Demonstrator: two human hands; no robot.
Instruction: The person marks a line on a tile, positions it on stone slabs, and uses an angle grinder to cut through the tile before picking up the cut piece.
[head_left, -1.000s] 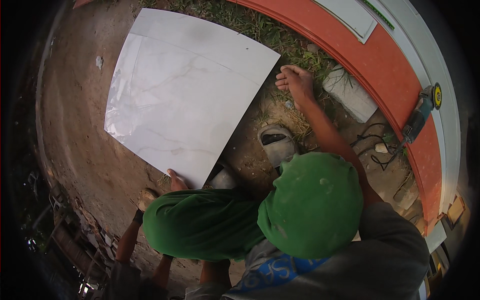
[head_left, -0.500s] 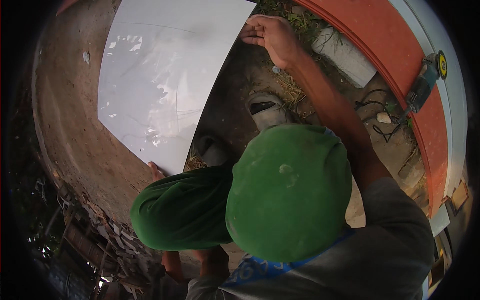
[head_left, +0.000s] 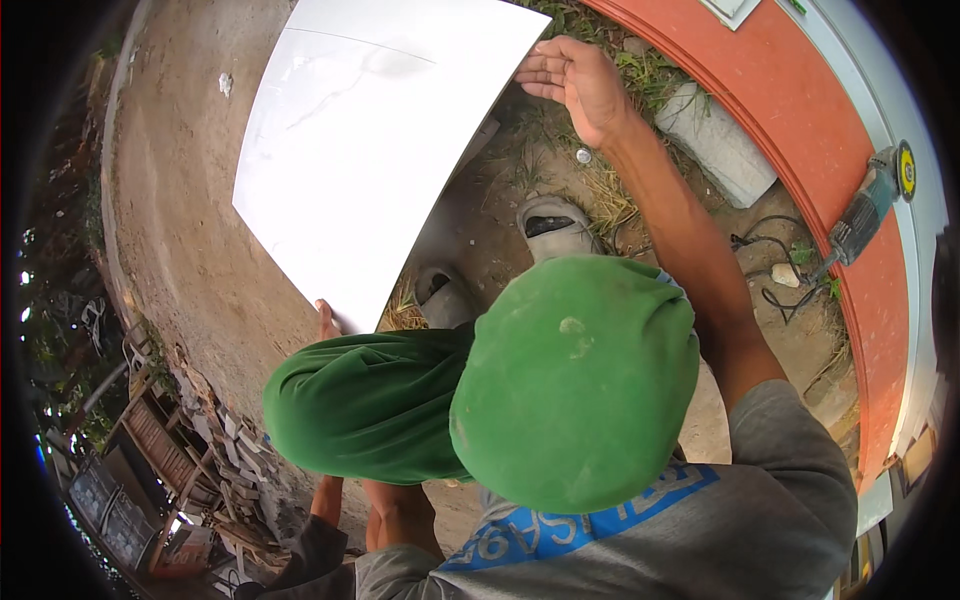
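A large, thin, glossy white sheet [head_left: 350, 150] slants in front of my knees, with a fine dark line drawn across its far part. My right hand [head_left: 585, 88] grips its right edge near the far corner, fingers curled against the rim. At the near left edge, my left hand [head_left: 327, 320] holds the sheet; only some fingers show, the rest hidden behind my green-trousered knee [head_left: 365, 405]. My other knee [head_left: 575, 380] is bent up beside it. Two grey sandals [head_left: 562, 235] are on my feet below the sheet's right edge.
On the orange ledge [head_left: 790, 110] at the right lies an angle grinder [head_left: 865, 215] with a yellow disc. Its black cord [head_left: 775, 240] coils on the ground beside a stone. A pale concrete block [head_left: 715, 145] sits against the ledge. Rubble and scrap wood [head_left: 235, 470] are piled lower left.
The sheet and both hands appear slightly farther right in the view, along with the surroundings. Reflections on the sheet have given way to bright white. Both hands keep their hold.
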